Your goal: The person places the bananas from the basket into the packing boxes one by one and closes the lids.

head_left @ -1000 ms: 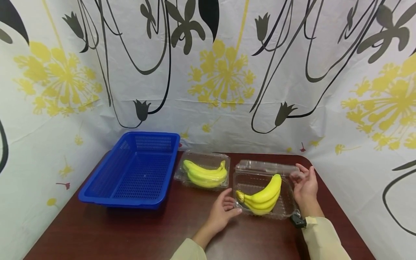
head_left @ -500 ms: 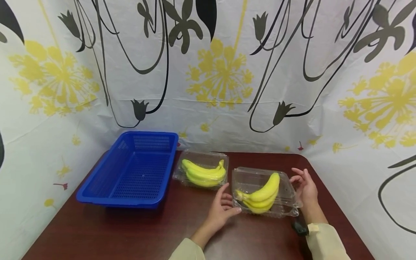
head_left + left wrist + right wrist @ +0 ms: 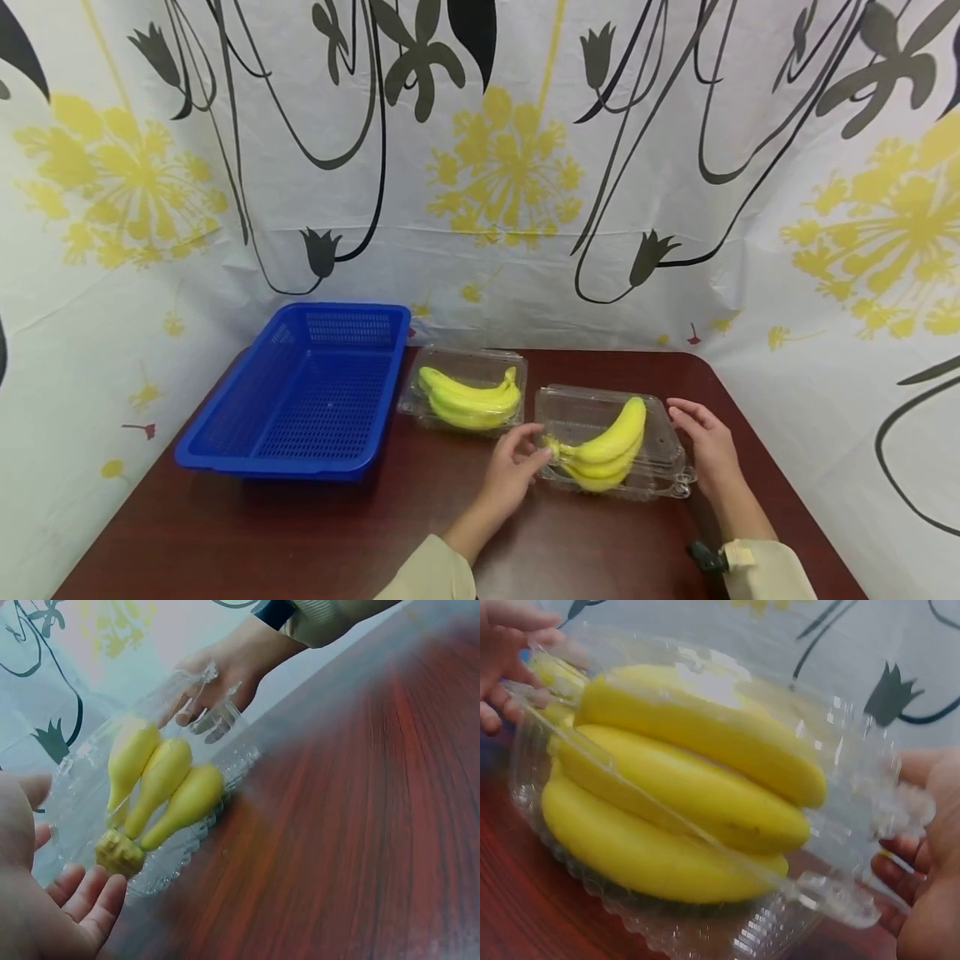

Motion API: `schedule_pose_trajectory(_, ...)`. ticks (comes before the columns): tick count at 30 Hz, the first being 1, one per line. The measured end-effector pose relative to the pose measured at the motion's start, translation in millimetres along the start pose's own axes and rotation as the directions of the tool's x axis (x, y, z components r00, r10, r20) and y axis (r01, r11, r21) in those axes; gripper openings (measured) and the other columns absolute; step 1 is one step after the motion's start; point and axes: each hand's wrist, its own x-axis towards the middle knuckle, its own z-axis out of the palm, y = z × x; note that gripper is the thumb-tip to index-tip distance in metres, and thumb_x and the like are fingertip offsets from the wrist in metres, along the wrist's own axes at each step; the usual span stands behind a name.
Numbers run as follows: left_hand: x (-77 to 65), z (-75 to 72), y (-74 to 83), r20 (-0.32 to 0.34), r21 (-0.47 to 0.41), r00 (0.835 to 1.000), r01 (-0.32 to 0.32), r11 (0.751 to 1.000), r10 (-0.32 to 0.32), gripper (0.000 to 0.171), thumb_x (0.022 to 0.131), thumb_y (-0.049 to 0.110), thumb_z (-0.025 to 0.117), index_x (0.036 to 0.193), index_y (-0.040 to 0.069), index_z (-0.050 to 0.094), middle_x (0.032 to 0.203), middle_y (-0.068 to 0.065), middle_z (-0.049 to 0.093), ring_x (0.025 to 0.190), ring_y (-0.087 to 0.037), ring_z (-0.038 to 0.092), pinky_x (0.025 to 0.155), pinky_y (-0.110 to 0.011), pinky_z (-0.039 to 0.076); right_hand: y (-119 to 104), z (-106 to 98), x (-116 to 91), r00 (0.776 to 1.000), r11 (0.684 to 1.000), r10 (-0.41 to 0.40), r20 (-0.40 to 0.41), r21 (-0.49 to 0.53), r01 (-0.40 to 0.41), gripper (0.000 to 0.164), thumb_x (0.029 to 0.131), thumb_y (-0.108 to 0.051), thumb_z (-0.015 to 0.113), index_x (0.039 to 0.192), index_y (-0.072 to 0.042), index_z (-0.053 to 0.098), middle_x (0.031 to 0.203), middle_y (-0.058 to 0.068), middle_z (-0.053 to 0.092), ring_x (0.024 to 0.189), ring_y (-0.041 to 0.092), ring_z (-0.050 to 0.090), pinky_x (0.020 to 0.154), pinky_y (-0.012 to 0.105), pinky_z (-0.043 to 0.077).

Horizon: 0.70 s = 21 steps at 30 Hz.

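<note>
A clear plastic clamshell box (image 3: 573, 407) lies on the table with a bunch of yellow bananas (image 3: 609, 450) inside. Its lid is down over the fruit; in the right wrist view a gap shows between the lid's edge (image 3: 697, 825) and the base. My left hand (image 3: 508, 477) is at the box's left side by the banana stem, fingers loosely bent; whether it touches the plastic I cannot tell. At the opposite side is my right hand (image 3: 714, 450), its fingers extended along the box's right edge, near the clear tabs (image 3: 840, 900) at the corner.
Left of this box stands a second clear clamshell box (image 3: 480, 357) holding another banana bunch (image 3: 472, 403). A blue perforated basket (image 3: 292, 462) is further left. The dark red table (image 3: 300, 542) meets a patterned cloth (image 3: 480, 292) at the back and sides.
The box's lid has come down over the bananas. My right hand has moved slightly down along the right side, and my left fingers have bent in nearer the stem.
</note>
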Motion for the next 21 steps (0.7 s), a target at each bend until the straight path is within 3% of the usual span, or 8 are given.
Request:
schedule_pose_trajectory(3,1.0,0.5,1.2,-0.001,-0.053,0.999,0.045,0.998,-0.045,0.039,0.085,0.010,0.073,0.122,0.005,0.060,0.095,-0.010,0.052,0.068,-0.013,0.057,0.058,-0.037,0.055,-8.2,3.3,-9.0,1.000,0.984,0.026,-0.012,-0.178,-0.027,0.046,0.094,-0.035,0.064,0.128,-0.004,0.057,0.093,-0.011,0.057,0.086,0.006,0.052,0.071,0.018,0.045)
schedule_pose_trajectory(6,2.8,0.3,2.1,0.009,-0.121,0.995,0.103,0.987,-0.103,0.041,0.083,0.001,0.073,0.121,0.003,0.059,0.094,-0.010,0.051,0.067,-0.015,0.059,0.057,-0.036,0.056,-15.6,6.9,-19.5,0.999,0.956,0.043,-0.027,-0.289,-0.049,0.053,0.094,-0.039,0.064,0.130,-0.003,0.053,0.092,-0.009,0.055,0.085,0.007,0.051,0.069,0.020,0.045)
schedule_pose_trajectory(12,8.9,0.3,3.1,0.019,-0.244,0.987,0.157,0.957,-0.157,0.047,0.079,-0.013,0.068,0.123,-0.003,0.056,0.098,-0.013,0.049,0.064,-0.016,0.062,0.061,-0.035,0.057,-21.8,14.8,-28.5,0.995,0.929,0.036,-0.090,-0.363,-0.067,0.048,0.094,-0.039,0.063,0.128,-0.006,0.057,0.094,-0.006,0.056,0.083,0.009,0.050,0.066,0.024,0.044)
schedule_pose_trajectory(21,17.8,3.0,1.5,-0.029,-0.283,0.984,0.161,0.945,-0.177,0.054,0.073,-0.022,0.064,0.124,-0.005,0.058,0.101,-0.015,0.052,0.059,-0.017,0.063,0.061,-0.034,0.057,-16.7,24.3,-20.8,0.993,0.907,-0.028,-0.118,-0.421,-0.025,0.042,0.096,-0.036,0.060,0.126,-0.006,0.059,0.101,0.004,0.057,0.084,0.011,0.051,0.064,0.025,0.044)
